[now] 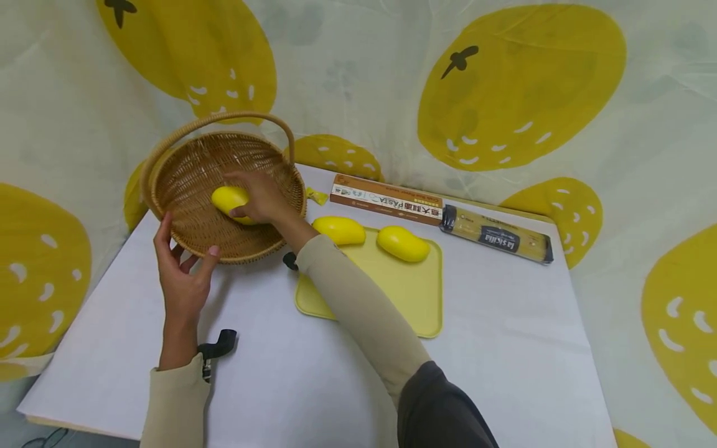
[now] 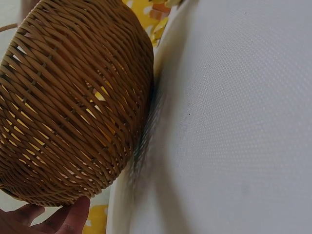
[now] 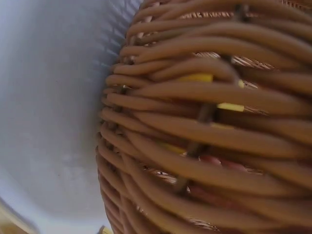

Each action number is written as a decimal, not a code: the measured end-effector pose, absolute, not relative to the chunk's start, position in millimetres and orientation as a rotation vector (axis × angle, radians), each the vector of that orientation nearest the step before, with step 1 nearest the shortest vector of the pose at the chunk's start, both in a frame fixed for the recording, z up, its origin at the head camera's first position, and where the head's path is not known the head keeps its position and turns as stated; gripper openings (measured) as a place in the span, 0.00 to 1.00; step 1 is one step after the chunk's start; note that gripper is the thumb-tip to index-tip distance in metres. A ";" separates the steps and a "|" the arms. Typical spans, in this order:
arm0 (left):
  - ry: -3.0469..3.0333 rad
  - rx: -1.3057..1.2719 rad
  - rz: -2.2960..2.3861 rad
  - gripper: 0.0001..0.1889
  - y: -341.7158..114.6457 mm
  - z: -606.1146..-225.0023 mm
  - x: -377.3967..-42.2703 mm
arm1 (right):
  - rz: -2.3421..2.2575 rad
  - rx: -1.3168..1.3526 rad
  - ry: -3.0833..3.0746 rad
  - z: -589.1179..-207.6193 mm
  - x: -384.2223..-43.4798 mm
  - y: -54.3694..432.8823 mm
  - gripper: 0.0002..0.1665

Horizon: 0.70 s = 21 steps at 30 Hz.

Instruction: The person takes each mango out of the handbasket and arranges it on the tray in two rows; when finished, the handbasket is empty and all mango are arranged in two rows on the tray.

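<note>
A brown wicker basket with a tall arched handle stands at the left of the table. Inside it, my right hand grips a yellow mango, fingers over its top and right side. My left hand holds the basket's near left rim, thumb and fingers spread along it. From the left wrist, its fingertips show against the basket's woven wall. The right wrist view is mostly wicker weave, with bits of yellow showing through the gaps; the hand's grip is hidden there.
Right of the basket lies a pale yellow tray with two more mangoes on it. Behind it are a brown pasta box and a pack of spaghetti. A small yellow wrapped item lies beside the basket.
</note>
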<state>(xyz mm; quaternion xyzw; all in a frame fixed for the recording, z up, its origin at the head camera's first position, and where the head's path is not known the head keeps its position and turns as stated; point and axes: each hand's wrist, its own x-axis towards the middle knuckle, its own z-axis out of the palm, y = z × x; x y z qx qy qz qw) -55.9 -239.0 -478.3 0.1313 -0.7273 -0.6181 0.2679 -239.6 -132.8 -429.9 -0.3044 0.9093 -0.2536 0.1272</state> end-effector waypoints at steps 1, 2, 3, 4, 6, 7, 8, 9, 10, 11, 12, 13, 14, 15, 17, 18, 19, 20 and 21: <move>-1.965 0.356 -1.665 0.47 -239.1 -478.7 -56.3 | -0.735 -0.884 2.639 -430.2 -240.4 -133.4 0.46; -1.965 0.359 -1.667 0.47 -238.9 -478.2 -56.3 | -0.739 -0.863 2.629 -430.2 -240.6 -134.3 0.46; -1.968 0.363 -1.666 0.47 -239.1 -478.8 -56.8 | -0.745 -0.844 2.620 -430.1 -240.5 -135.1 0.46; -1.971 0.366 -1.664 0.47 -238.6 -478.2 -56.8 | -0.749 -0.830 2.617 -430.5 -240.4 -135.7 0.46; -1.975 0.367 -1.660 0.47 -238.7 -478.8 -57.1 | -0.742 -0.840 2.616 -432.1 -240.3 -136.6 0.45; -1.975 0.366 -1.659 0.47 -238.2 -478.0 -56.9 | -0.732 -0.838 2.617 -433.0 -240.3 -137.0 0.45; -1.972 0.365 -1.661 0.47 -237.6 -477.1 -56.8 | -0.715 -0.841 2.623 -434.1 -240.5 -137.5 0.45; -1.971 0.362 -1.661 0.47 -237.2 -476.8 -56.9 | -0.692 -0.850 2.632 -435.6 -240.9 -137.9 0.45; -1.970 0.362 -1.661 0.47 -236.3 -475.4 -56.8 | -0.671 -0.858 2.640 -437.0 -241.4 -138.2 0.46; -1.970 0.361 -1.660 0.47 -235.9 -474.9 -56.8 | -0.642 -0.862 2.646 -438.0 -241.6 -138.5 0.46; -1.968 0.361 -1.664 0.47 -234.9 -473.0 -56.3 | -0.620 -0.851 2.647 -438.5 -241.4 -138.9 0.46; -1.967 0.362 -1.667 0.47 -234.3 -471.7 -56.1 | -0.611 -0.845 2.641 -438.9 -241.2 -139.3 0.47; -1.967 0.361 -1.668 0.47 -234.1 -471.1 -56.2 | -0.602 -0.846 2.632 -439.2 -240.8 -139.6 0.47; -1.968 0.362 -1.668 0.47 -234.1 -471.0 -56.3 | -0.598 -0.834 2.614 -439.1 -240.1 -139.7 0.48; -1.974 0.371 -1.665 0.47 -234.7 -471.1 -56.1 | -0.611 -0.821 2.569 -438.2 -237.9 -139.1 0.48; -1.978 0.374 -1.664 0.47 -235.3 -471.6 -56.3 | -0.627 -0.818 2.544 -437.5 -236.5 -138.5 0.48; -1.983 0.378 -1.659 0.47 -236.0 -472.2 -56.6 | -0.643 -0.817 2.523 -436.9 -235.2 -137.6 0.48; -1.988 0.378 -1.656 0.47 -236.8 -472.8 -56.8 | -0.658 -0.812 2.506 -436.0 -233.8 -136.4 0.47; -1.993 0.383 -1.655 0.47 -237.5 -473.4 -57.0 | -0.682 -0.810 2.491 -435.1 -232.4 -135.0 0.47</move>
